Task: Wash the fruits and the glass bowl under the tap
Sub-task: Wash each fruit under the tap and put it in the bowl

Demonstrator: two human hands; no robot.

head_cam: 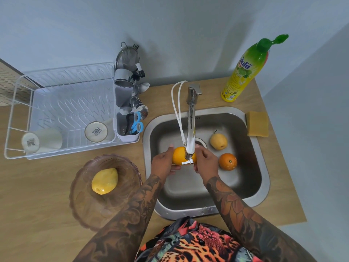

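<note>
An orange-yellow fruit (179, 155) is held over the steel sink (262, 188), right under the tap spout (191, 127). My left hand (164, 163) grips its left side and my right hand (206, 161) grips its right side. The spout tip hides the fruit's middle. On the sink floor lie a pale yellow pear (219, 141) and a smaller orange (227, 161). The tinted glass bowl (88, 205) stands on the counter left of the sink, with a yellow mango (105, 181) inside it.
A white dish rack (62, 103) with two upturned cups and a cutlery holder (128, 110) stands at the back left. A dish soap bottle (245, 70) and a yellow sponge (258, 123) sit right of the tap. The counter edge runs along the right.
</note>
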